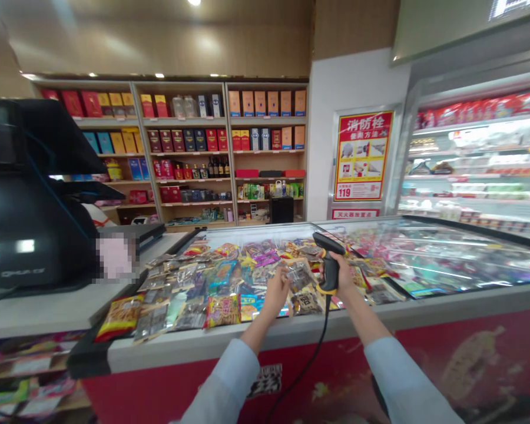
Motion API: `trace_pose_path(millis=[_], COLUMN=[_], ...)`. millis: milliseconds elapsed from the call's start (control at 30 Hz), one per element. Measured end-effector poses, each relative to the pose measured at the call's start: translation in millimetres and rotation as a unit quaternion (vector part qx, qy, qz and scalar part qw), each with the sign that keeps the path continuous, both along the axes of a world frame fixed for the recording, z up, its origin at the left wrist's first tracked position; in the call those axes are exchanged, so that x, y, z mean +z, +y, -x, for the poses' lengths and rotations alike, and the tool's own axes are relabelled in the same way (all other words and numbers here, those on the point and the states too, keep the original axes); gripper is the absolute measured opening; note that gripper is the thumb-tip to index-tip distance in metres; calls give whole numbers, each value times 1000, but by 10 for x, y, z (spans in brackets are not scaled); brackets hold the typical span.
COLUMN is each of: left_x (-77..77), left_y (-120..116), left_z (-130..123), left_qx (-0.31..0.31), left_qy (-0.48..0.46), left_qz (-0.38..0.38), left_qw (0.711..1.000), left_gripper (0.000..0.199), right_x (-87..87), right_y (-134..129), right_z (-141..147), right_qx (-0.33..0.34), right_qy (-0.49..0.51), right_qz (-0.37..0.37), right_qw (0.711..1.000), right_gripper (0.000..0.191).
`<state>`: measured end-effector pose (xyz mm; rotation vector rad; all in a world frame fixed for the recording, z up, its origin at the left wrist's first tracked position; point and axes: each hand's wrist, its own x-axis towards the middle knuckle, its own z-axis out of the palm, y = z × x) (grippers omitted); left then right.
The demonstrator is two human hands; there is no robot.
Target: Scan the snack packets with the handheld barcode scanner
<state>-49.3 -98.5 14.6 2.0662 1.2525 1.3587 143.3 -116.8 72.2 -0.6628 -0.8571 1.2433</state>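
Note:
A black barcode scanner (331, 268) with yellow trim is held upright in my right hand (343, 275), its cable hanging down over the freezer front. To its left, my left hand (278, 290) has its fingers curled at the edge of a clear snack packet (298, 274), which is tilted up beside the scanner. Just below lies another dark snack packet (306, 302). Many colourful snack packets cover the glass top of the freezer, among them a yellow and red one (223, 310) near the front edge.
The white freezer rim (229, 338) runs across the front. At the left stands a black checkout terminal (39, 235) on a counter (70, 309). Behind are shelves of boxes (189, 122), a red and yellow poster (363, 156) and a lit refrigerated display (472, 159).

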Motion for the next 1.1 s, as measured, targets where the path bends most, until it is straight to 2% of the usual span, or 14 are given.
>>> trace_pose_path(millis=[100,167,267,367,500,900,1100], left_x=[-80,-89,-102,-120,-121,-74,7], left_y=[-53,-78,-83,-68,-63,-123,-178], left_z=[-169,-187,-168,-162,-171,-158,-121], left_qx=[49,61,24,14,18,9,15], left_qy=[53,104,167,176,163,168,145], left_qz=[-120,-181,-193,-170,-169,-175,-194], left_qw=[990,976,967,969,972,970,970], left_gripper=[37,39,31,29,28,27,35], right_x=[-166,-277,-425,-511,-530,-505,-411], right_y=[35,80,139,165,161,111,7], right_z=[-182,-257,-308,-313,-306,-318,-291], right_qx=[-24,-46,-71,-75,-92,-68,-53], right_qy=[8,13,14,11,8,-8,5], right_qz=[22,39,68,85,90,75,10], right_qw=[999,998,995,993,992,995,999], right_gripper=[28,28,27,28,29,30,32])
